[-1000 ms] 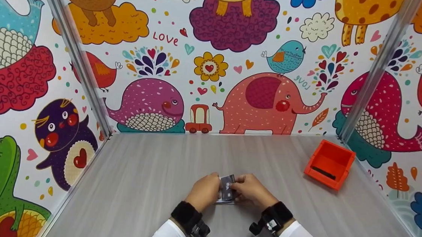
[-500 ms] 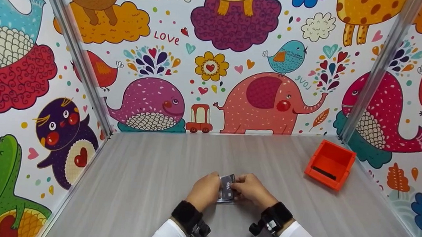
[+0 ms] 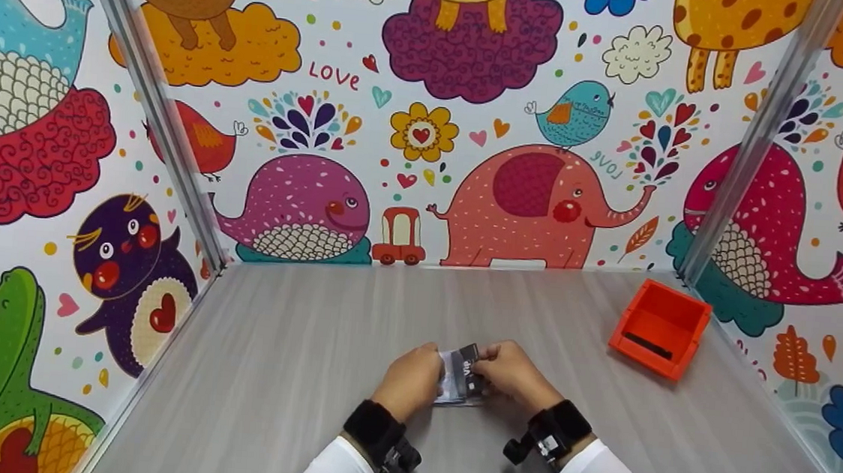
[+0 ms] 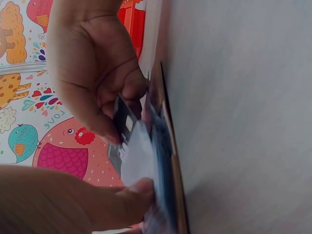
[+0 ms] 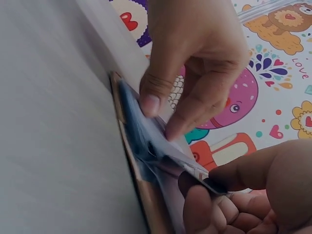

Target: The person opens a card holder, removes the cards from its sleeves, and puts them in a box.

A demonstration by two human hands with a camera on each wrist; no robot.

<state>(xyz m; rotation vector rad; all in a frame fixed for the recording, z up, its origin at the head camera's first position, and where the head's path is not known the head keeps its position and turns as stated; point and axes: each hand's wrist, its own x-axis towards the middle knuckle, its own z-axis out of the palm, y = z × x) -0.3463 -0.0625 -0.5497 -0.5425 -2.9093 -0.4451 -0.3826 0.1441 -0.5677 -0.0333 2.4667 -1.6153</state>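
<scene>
A dark bank card (image 3: 472,362) with a chip and light lettering sits partly inside a clear plastic sleeve (image 4: 139,158). My right hand (image 3: 515,370) pinches the card's outer edge between thumb and fingers. The sleeve belongs to a card holder (image 5: 127,124) with several bluish clear pages and a brown cover, lying opened on the table. My left hand (image 3: 410,380) holds the sleeves at the left, its thumb pressing on the plastic in the left wrist view. The left fingers' far side is hidden in the head view.
An orange-red bin (image 3: 661,327) stands at the right on the grey table (image 3: 292,347), with a black strip-like object (image 3: 648,345) inside. Printed walls with metal corner posts (image 3: 167,119) enclose the table at the back and sides.
My right hand has moved slightly right and away from me, pulling the card with it, so more of the sleeve shows beside my left hand. The left hand has stayed in place.
</scene>
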